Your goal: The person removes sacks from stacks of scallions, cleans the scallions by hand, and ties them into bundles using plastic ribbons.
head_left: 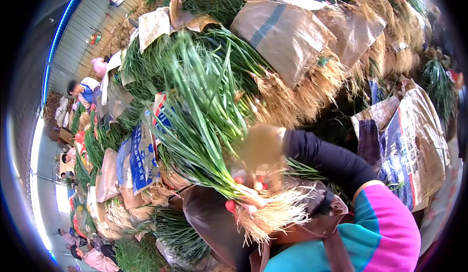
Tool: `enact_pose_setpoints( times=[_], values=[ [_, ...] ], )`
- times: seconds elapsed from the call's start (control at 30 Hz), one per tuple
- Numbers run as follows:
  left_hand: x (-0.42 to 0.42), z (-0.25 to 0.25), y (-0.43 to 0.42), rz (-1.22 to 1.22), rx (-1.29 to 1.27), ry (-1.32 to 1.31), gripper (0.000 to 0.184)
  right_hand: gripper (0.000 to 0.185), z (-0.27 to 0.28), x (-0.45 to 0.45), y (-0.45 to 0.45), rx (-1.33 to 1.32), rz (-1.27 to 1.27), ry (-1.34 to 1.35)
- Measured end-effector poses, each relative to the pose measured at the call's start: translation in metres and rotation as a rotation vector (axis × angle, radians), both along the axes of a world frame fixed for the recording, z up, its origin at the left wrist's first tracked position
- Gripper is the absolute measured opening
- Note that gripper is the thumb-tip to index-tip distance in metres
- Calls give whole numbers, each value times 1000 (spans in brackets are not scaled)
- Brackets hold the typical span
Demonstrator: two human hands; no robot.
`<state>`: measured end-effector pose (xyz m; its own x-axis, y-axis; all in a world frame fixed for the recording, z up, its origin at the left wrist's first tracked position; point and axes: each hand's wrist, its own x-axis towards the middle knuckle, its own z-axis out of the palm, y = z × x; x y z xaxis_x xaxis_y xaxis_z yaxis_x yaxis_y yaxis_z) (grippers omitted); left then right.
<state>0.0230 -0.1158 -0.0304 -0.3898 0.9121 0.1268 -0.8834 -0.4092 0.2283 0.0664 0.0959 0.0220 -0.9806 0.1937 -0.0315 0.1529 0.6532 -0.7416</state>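
A bunch of spring onions (204, 135) lies across the middle of the view, its leaves up and left and its tangled pale roots (273, 216) toward the lower right. My right hand (261, 147), blurred, reaches in from the right in a black oversleeve, its fingers closed around the stalks just above the roots. Red-tipped fingers of my left hand (239, 206) show at the lower side of the same bunch; the rest of that hand is hidden behind the roots. My brown apron (209, 218) is below.
Sacks (282, 33) cover heaps of spring onions behind the bunch. A blue-and-white printed bag (139, 152) lies to the left, and another printed sack (414, 140) stands at right. Several people, one in a blue vest (87, 94), are along the left side.
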Motion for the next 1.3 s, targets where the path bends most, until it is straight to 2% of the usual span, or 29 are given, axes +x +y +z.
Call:
enact_pose_setpoints(
  times=[0.07, 0.13, 0.2, 0.27, 0.3, 0.33, 0.37, 0.4, 0.47, 0.5, 0.53, 0.57, 0.6, 0.63, 0.67, 0.7, 0.77, 0.8, 0.83, 0.87, 0.93, 1.0, 1.07, 1.1, 1.17, 1.2, 1.27, 1.3],
  values=[
    [0, -1, -1, 8, 30, -6, 64, 34, -6, -5, 37, -658, -142, 165],
    [3, -1, 1, 16, 58, -20, 64, 31, -13, -8, 76, -1086, -309, 436],
    [6, -1, 0, 24, 76, -33, 64, 30, -22, -11, 131, -657, -513, 531],
    [9, -3, 0, 26, 87, -46, 64, 33, -16, -16, 143, 198, -809, 237],
    [10, -7, -1, 23, 93, -44, 64, 41, -8, -9, 143, 786, -955, -120],
    [5, -6, -1, 19, 97, -41, 65, 35, -9, -8, 150, 574, -891, -334],
    [7, -9, 0, 9, 98, -39, 65, 41, -27, 2, 132, 1135, -997, 346],
    [5, -12, 1, -7, 93, -34, 65, 47, -8, 8, 97, 739, -871, 47],
    [4, -14, 4, -43, 72, -30, 66, 64, -30, 17, 50, 60, -585, 19],
    [7, -10, 3, -31, -27, -42, 66, 65, -69, 7, 35, -254, -367, 99],
    [9, -2, 3, -53, -140, -57, 66, 59, -75, -1, 17, -262, -366, 138],
    [4, -2, 6, -157, -136, -27, 66, 53, -81, -10, 1, -269, -364, 177],
    [4, -1, 5, -141, -216, 16, 64, 48, -81, -17, -17, -275, -361, 216],
    [4, 2, 5, -124, -290, 64, 63, 40, -77, -20, -26, -302, -487, 259],
    [9, 4, 8, -49, -289, 33, 63, 25, -41, -14, -30, 126, -482, 121],
    [8, -2, 7, -66, -164, 27, 62, 21, -34, -13, -27, 346, -544, 131],
    [13, 4, 5, -16, -89, -56, 61, 16, -52, -14, 4, 163, -682, 289],
    [18, 14, 9, 18, -43, -89, 60, 16, -73, -17, 15, -61, -698, 483],
    [22, 25, 12, 51, 5, -122, 60, 17, -91, -21, 18, -220, -638, 643],
    [21, 21, 10, 52, -1, -105, 60, 19, -107, -25, 6, -235, -541, 688],
    [14, 7, 9, 39, -11, -69, 61, 26, -144, -30, -25, 333, -277, 490],
    [7, -8, 5, 29, -31, -31, 62, 21, -96, -14, -50, 72, -356, 352],
    [1, -24, 2, -32, 24, -65, 65, 20, -79, 1, -45, -58, -406, 387],
    [5, -22, -2, -29, -49, -111, 66, 20, -71, 9, -42, -123, -431, 407],
    [7, -10, 3, -24, -51, -114, 67, 20, -66, 28, -37, 173, -460, 333],
    [9, -10, 5, -18, -37, -113, 68, 19, -59, 37, -35, 219, -458, 202],
    [13, -10, 9, -10, -17, -125, 68, 13, -67, 57, -13, 446, -672, 34],
    [9, -10, 8, -18, -12, -102, 66, 17, -125, 68, 14, 266, -864, 140]
  ],
)
